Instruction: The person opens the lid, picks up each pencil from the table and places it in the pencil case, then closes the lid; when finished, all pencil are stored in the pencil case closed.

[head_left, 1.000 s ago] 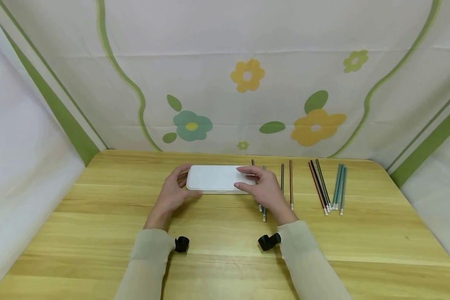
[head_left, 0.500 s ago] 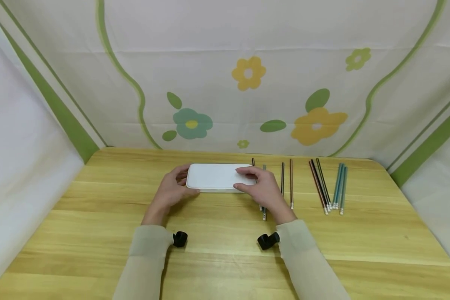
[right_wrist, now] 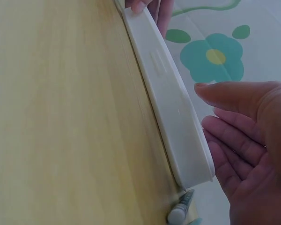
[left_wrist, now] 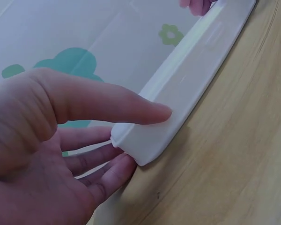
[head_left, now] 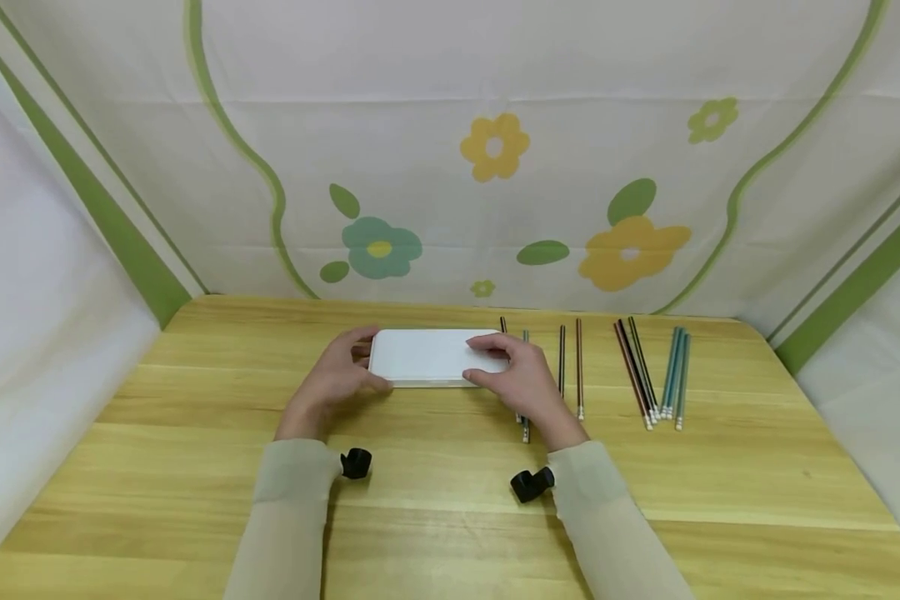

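A long white pencil case [head_left: 420,353], its lid down, lies on the table with its length running left to right. My left hand [head_left: 336,375] grips its left end; in the left wrist view the thumb [left_wrist: 145,110] presses the front wall while the other fingers touch the end near the bottom. At the opposite end, my right hand [head_left: 523,375] rests with relaxed fingers against the case. The right wrist view has its thumb [right_wrist: 225,96] raised above the lid's edge. An eraser-tipped pencil [right_wrist: 180,212] lies beside the case's near right corner.
Several pencils lie to the right on the wooden table [head_left: 450,533]: a red one [head_left: 579,367] and a dark one [head_left: 562,358] near my right hand, then a dark-and-red group [head_left: 637,375] and a blue-green group [head_left: 675,375]. A floral curtain [head_left: 420,167] hangs behind.
My left hand has shifted slightly left, its thumb sliding a little along the case's front. The right hand and pencils look unchanged apart from a slight camera shift.
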The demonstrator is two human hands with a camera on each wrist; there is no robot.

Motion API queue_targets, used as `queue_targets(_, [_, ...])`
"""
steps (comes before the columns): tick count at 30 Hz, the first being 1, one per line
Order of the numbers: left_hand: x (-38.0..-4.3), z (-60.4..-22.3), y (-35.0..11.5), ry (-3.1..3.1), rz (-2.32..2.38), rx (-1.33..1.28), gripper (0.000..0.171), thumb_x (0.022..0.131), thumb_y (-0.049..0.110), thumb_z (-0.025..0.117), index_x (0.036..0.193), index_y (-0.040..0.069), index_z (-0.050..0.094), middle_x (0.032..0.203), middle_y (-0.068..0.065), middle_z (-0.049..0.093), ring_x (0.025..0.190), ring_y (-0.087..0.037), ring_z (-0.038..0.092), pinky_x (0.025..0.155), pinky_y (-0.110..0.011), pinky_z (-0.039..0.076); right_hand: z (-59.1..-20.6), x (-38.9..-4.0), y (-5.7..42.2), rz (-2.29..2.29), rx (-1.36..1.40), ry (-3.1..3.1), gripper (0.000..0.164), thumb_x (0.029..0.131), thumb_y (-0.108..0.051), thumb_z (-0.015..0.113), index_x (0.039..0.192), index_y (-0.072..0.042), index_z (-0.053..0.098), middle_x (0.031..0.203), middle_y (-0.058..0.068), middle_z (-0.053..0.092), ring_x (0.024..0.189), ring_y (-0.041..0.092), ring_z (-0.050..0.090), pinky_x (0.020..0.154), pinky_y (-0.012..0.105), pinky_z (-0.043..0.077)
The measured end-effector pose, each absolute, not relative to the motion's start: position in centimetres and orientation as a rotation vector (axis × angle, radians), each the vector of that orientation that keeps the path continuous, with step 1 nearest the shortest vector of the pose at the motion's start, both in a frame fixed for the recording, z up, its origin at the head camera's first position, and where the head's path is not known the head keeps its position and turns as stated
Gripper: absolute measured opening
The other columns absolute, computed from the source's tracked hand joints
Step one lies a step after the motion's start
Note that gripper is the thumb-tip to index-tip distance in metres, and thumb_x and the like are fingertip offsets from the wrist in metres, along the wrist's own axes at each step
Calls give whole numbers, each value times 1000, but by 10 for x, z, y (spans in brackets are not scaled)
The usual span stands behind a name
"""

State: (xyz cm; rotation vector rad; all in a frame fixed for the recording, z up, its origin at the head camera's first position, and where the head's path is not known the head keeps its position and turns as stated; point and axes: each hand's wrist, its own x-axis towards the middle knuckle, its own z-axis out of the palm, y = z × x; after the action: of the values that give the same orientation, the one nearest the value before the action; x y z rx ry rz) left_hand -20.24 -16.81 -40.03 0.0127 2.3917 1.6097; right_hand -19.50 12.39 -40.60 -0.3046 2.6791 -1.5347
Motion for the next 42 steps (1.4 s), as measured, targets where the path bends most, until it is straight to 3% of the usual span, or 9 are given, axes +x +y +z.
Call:
queue_targets(6, [-202, -406, -174, 2316, 1720, 4, 99, 78, -11, 85, 164, 3, 38, 161, -25, 44, 144, -44, 53, 118, -50, 48, -405, -196, 122, -1519, -316, 2691, 44, 89, -23, 89, 131, -20, 77, 135, 1, 75, 129, 27, 67, 112, 48, 53])
queue_targets(23, [-202, -410, -172, 2320, 1712, 18, 96, 81, -13, 80, 165, 5, 37, 164, -25, 42, 148, -45, 48, 123, -55, 43, -400, -206, 105, -1196, -544, 2828, 46, 83, -21, 94, 126, -15, 80, 131, 3, 77, 130, 27, 67, 114, 45, 52])
queue_targets(30, [-202, -408, -171, 2346, 1690, 20, 96, 79, -12, 81, 164, 4, 38, 162, -25, 44, 146, -45, 51, 121, -55, 45, -399, -205, 97, -1023, -587, 2914, 45, 83, -24, 94, 125, -18, 81, 128, 1, 76, 131, 28, 64, 116, 49, 49])
queue_targets(37, [-200, -409, -171, 2357, 1683, 12, 96, 80, -13, 80, 165, 5, 38, 162, -26, 45, 146, -46, 52, 120, -54, 47, -398, -204, 91, -811, -657, 2975, 48, 87, -28, 91, 132, -18, 78, 140, 1, 71, 143, 28, 57, 122, 51, 44])
queue_targets(42, [-199, -409, -170, 2354, 1691, 17, 96, 80, -12, 81, 165, 4, 38, 162, -26, 45, 146, -47, 52, 120, -55, 47, -398, -203, 88, -738, -695, 3013, 49, 87, -26, 91, 133, -17, 77, 142, 1, 72, 140, 26, 60, 119, 48, 48])
